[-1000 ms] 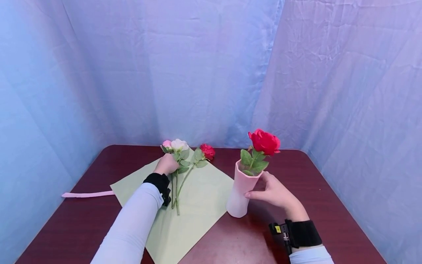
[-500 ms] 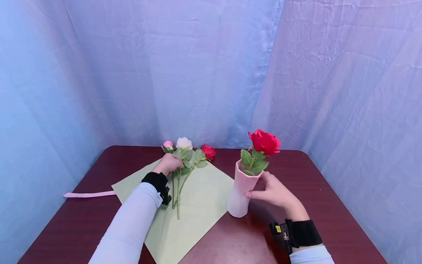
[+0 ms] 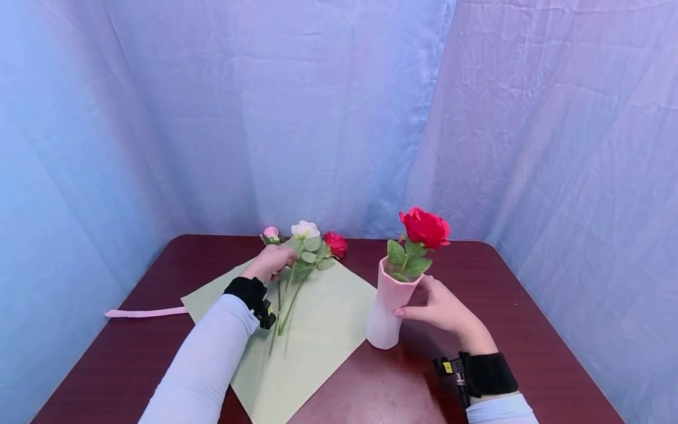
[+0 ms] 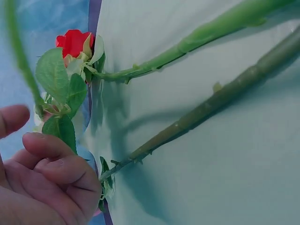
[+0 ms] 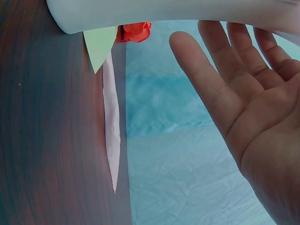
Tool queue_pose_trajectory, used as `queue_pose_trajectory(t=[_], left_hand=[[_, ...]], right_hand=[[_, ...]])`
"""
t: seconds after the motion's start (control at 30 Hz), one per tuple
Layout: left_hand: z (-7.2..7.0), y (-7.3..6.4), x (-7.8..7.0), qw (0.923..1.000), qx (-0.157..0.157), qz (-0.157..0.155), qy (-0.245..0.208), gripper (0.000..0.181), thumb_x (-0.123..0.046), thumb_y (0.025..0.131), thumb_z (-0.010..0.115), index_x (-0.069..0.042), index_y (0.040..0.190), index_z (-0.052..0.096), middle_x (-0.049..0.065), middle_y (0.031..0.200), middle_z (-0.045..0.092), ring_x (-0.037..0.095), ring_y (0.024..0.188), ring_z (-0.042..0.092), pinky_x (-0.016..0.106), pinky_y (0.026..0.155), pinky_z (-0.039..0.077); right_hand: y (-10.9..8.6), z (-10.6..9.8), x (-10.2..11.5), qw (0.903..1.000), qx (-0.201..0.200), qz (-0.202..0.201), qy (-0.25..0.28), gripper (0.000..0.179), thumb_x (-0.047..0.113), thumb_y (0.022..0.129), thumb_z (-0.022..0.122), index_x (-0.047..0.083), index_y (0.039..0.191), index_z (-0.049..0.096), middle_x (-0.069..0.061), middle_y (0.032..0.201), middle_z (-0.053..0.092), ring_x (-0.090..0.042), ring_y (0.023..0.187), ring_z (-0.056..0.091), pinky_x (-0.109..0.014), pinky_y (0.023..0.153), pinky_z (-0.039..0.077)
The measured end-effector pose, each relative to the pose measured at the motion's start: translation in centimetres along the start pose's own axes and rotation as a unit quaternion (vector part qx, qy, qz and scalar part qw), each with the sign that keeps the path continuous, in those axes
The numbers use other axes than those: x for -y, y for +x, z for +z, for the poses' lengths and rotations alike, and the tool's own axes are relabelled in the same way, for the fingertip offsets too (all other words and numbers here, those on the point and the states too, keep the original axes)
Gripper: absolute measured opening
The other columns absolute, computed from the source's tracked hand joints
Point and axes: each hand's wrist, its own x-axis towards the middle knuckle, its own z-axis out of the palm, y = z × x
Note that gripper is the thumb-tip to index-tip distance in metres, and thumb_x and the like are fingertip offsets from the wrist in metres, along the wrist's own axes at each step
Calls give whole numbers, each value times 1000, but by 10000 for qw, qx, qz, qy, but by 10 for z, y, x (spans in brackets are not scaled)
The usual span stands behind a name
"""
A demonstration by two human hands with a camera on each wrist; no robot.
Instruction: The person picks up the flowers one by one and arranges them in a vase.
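Observation:
In the head view my left hand [image 3: 272,260] is over the green paper sheet [image 3: 318,315], pinching the stem of a white rose [image 3: 305,229] near its leaves. In the left wrist view the blurred rose stem [image 4: 21,65] runs past my thumb, raised off the paper; the bloom is largely hidden behind leaves and fingers. A pink bud [image 3: 271,232] and a smaller red rose [image 3: 335,244] lie at the sheet's far side. My right hand [image 3: 442,306] holds the pink-and-white vase [image 3: 382,318], thumb in front and fingers behind. A large red rose [image 3: 425,228] stands in it.
A pink ribbon [image 3: 148,312] sticks out from under the sheet's left corner. Everything rests on a dark red-brown table [image 3: 508,318]. Light blue-violet curtains [image 3: 339,118] hang behind and at both sides.
My left hand has separated the white rose from the pink bud, moving the bloom rightward while its stem end swings left and lifts. My right hand and the vase stay put.

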Motion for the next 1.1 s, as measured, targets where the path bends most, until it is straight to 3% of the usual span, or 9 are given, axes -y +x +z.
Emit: queue_pose_trajectory(t=[0.07,0.13,0.4,0.77,0.87,1.0,1.1], left_hand=[[1,0,0,9999,-9,-77,-107,18,-21,95,56,-6,99,64,3,91,60,13,55,42,27,48,32],[1,1,1,9999,30,-78,-146,20,-22,97,53,-5,101,63,3,91,60,12,54,42,26,48,32],[2,3,6,9995,301,99,-95,28,-21,101,57,-7,77,58,-2,60,43,11,49,37,27,46,29],[5,-3,4,9988,326,316,-176,26,-22,102,62,4,105,66,-4,58,37,11,52,34,28,52,30],[6,-5,2,9989,144,428,-153,28,-22,102,62,3,115,66,-4,58,36,12,52,34,30,52,30],[8,-4,-1,9985,-159,523,-99,29,-23,102,62,-1,121,67,1,71,46,13,54,37,30,53,32],[7,-3,-1,9984,-211,507,-101,28,-24,102,62,-3,119,67,5,83,50,13,56,38,30,53,32]], right_hand=[[0,0,1,10000,-6,-17,0,73,22,79,89,19,143,54,3,131,63,-20,121,60,-48,98,51],[0,0,1,10000,-13,-34,-36,72,23,79,89,19,142,54,4,131,63,-19,121,60,-47,98,51],[1,0,-1,9999,-5,-40,-132,72,24,79,90,20,142,55,6,132,63,-18,122,59,-41,99,50],[0,0,-1,9999,-9,-52,-118,72,24,80,89,20,142,55,5,132,63,-18,122,59,-45,99,50],[1,0,-1,9999,5,-50,-98,72,23,80,89,20,142,55,5,132,63,-18,122,59,-47,99,50],[1,0,-1,10000,24,-43,-51,71,23,80,89,20,142,55,4,131,63,-19,121,60,-48,98,50],[1,0,-1,10000,26,-42,-31,71,22,80,89,19,142,55,4,131,63,-19,120,61,-51,98,50]])
